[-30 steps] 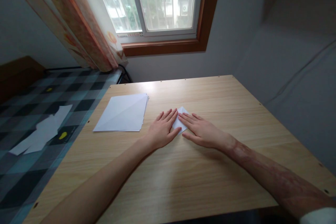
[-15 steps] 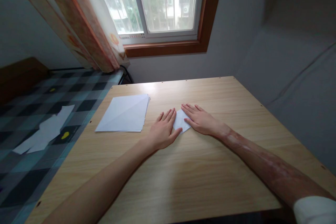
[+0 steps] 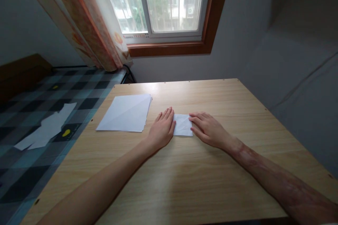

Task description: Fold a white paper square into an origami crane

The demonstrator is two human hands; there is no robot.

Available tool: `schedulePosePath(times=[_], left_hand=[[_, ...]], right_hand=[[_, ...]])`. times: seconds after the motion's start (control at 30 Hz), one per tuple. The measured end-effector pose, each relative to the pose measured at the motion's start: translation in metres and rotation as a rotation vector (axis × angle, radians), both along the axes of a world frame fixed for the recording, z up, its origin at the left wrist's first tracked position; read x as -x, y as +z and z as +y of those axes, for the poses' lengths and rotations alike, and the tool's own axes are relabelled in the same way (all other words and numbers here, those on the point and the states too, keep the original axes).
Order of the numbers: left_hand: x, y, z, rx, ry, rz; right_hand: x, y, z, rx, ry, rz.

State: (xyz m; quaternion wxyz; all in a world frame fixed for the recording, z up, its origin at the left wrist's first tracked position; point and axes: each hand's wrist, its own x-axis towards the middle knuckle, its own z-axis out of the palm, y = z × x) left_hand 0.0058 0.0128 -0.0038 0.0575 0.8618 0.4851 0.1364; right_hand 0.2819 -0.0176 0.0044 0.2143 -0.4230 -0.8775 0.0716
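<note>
A small folded white paper (image 3: 182, 124) lies flat on the wooden table (image 3: 185, 168), its edges square to me. My left hand (image 3: 161, 129) lies flat with fingers stretched out, touching the paper's left edge. My right hand (image 3: 207, 128) rests flat with its fingertips on the paper's right edge. Neither hand grips anything.
A stack of white sheets (image 3: 125, 113) lies on the table to the left of my hands. Left of the table is a bed with a checked cover (image 3: 31, 119) and loose paper scraps (image 3: 49, 126). A window (image 3: 166, 1) and a curtain (image 3: 87, 21) stand behind.
The small paper has turned from a diamond-like tilt to lying square. My right hand has slid off its top to its right edge; the left hand stays beside it.
</note>
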Motion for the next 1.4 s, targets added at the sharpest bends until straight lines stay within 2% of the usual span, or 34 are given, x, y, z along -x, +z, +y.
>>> schedulePosePath(times=[0.2, 0.33, 0.57, 0.77, 0.97, 1.2, 1.4], left_hand=[[0.001, 0.011, -0.001, -0.044, -0.013, -0.266], [0.000, 0.017, -0.004, -0.044, 0.021, -0.293], [0.002, 0.011, -0.001, 0.011, -0.060, -0.401], [0.004, 0.006, 0.002, 0.121, -0.147, -0.512], [0.004, 0.010, 0.000, 0.092, -0.103, -0.468], [0.003, 0.018, -0.006, -0.176, -0.092, -0.376], [0.000, 0.022, -0.008, -0.162, -0.239, -0.230]], right_hand=[[0.004, 0.002, 0.003, -0.015, -0.039, 0.076], [0.004, 0.002, 0.001, -0.010, -0.041, 0.113], [0.003, 0.003, 0.002, 0.028, 0.024, 0.193], [0.002, 0.003, 0.002, 0.024, -0.013, 0.252], [0.002, 0.004, 0.005, 0.091, -0.031, 0.300], [0.002, 0.001, 0.006, 0.080, -0.098, 0.313], [0.000, -0.002, 0.009, 0.042, -0.136, 0.292]])
